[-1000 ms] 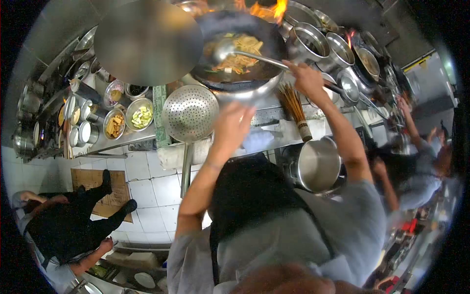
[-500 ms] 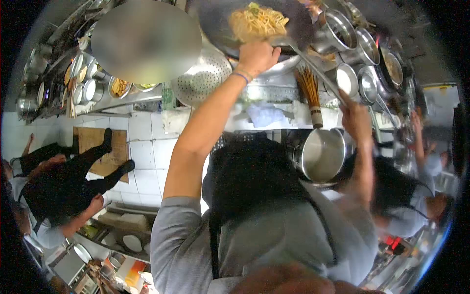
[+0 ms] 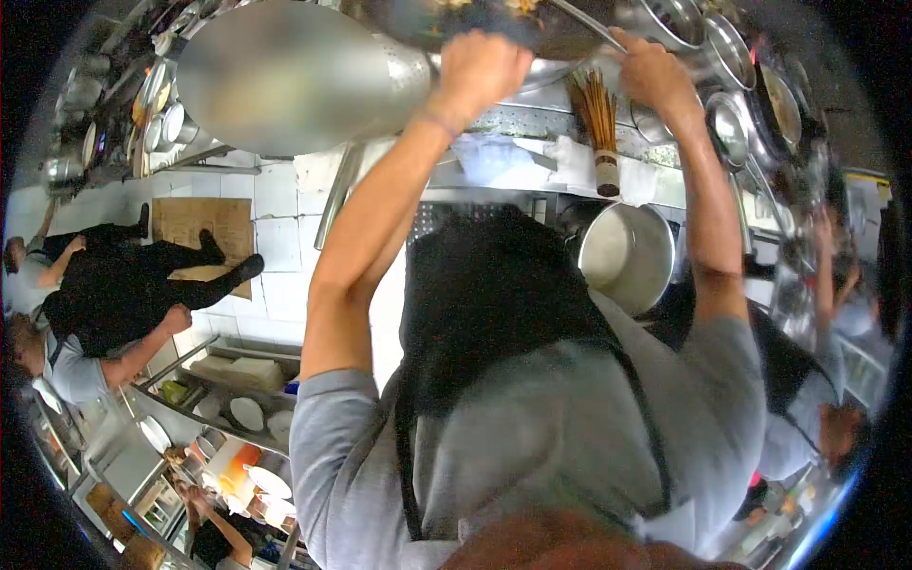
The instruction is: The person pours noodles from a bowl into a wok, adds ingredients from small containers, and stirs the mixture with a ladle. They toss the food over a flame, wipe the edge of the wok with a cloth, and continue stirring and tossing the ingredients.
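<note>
My left hand point(image 3: 484, 71) is closed in a fist at the near edge of a dark wok point(image 3: 560, 38); the exact part it grips is hidden under the fingers. Noodles point(image 3: 521, 6) show in the wok, mostly cut off by the top of the view. My right hand point(image 3: 655, 76) is wrapped round the long metal handle of a cooking utensil point(image 3: 584, 21). This handle slants up and left over the wok, its working end not visible. Below and between my hands stands a bamboo wok brush point(image 3: 598, 123).
A crumpled bluish cloth point(image 3: 494, 157) lies on the counter before me. A deep steel pot point(image 3: 627, 256) stands lower right, with several metal pots point(image 3: 730, 47) beyond my right hand. Co-workers point(image 3: 104, 294) are at the left and right. A grey blur covers the upper left.
The view has shifted, so the wok and noodles sit higher and are largely cropped. My right hand has moved up toward the wok with the utensil. My left hand keeps its grip.
</note>
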Available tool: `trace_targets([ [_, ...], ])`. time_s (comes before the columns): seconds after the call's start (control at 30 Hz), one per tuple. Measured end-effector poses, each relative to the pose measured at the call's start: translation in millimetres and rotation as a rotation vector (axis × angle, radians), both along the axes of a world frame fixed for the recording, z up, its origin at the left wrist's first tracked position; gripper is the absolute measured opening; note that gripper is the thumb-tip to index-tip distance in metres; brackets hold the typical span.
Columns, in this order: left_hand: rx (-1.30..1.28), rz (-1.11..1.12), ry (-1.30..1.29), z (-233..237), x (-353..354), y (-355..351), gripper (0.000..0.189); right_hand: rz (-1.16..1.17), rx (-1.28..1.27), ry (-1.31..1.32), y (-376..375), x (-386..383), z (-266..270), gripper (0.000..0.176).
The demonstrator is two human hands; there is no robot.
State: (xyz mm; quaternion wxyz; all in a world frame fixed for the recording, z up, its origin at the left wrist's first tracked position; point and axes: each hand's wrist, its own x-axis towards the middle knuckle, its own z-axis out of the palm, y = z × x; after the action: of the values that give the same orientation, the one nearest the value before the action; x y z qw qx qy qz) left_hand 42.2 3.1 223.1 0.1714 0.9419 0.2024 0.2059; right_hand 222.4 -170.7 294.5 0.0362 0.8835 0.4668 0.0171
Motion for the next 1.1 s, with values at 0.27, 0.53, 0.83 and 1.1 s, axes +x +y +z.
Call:
trace_targets([
  [0.27, 0.125, -0.048, 0.050, 41.4, 9.4, -5.6, 0.041, 0.100, -0.031, 0.169, -32.3, 43.9, 43.3, 0.046],
  [0.53, 0.035, 0.012, 0.027, 1.0, -6.8, -40.7, 0.037, -0.045, 0.163, 0.149, -10.6, 34.2, 9.6, 0.039],
  [0.83, 0.009, -0.067, -0.135, -21.1, 26.9, 45.4, 0.030, -0.185, 0.271, 0.016, -25.0, -8.4, 47.5, 0.040],
  [1.1, -0.065, -0.077, -0.375, -18.1, 15.1, 59.3, 0.031, 0.054, 0.181, 0.103, 49.6, -35.4, -27.9, 0.041],
])
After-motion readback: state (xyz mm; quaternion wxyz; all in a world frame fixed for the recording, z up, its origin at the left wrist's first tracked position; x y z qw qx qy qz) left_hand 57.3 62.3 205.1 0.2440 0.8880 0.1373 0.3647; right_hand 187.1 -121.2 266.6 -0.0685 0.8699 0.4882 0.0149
